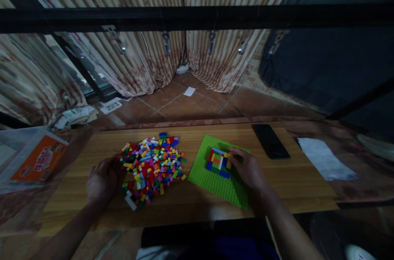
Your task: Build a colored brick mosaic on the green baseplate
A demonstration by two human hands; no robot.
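Observation:
A green studded baseplate [200, 165] lies at an angle on the wooden table. On it, a low square build of coloured toy bricks [220, 163] is packed together, with blue, red, yellow and white pieces. My right hand [248, 167] reaches over the plate's right side, its thumb and fingers pinched at the build's upper right corner. Whatever lies between those fingertips is too small to make out. Left of the plate spreads a large pile of loose toy bricks [152, 165]. My left hand [103, 180] rests at the pile's left edge, fingers loosely bent and partly hidden.
A black phone [271, 141] lies on the table [197, 202] right of the plate. Beyond the right edge is a white sheet [326, 159]. At far left stands a clear plastic box [18, 141] with an orange label. A dark metal bar [197, 18] crosses in front of striped curtains.

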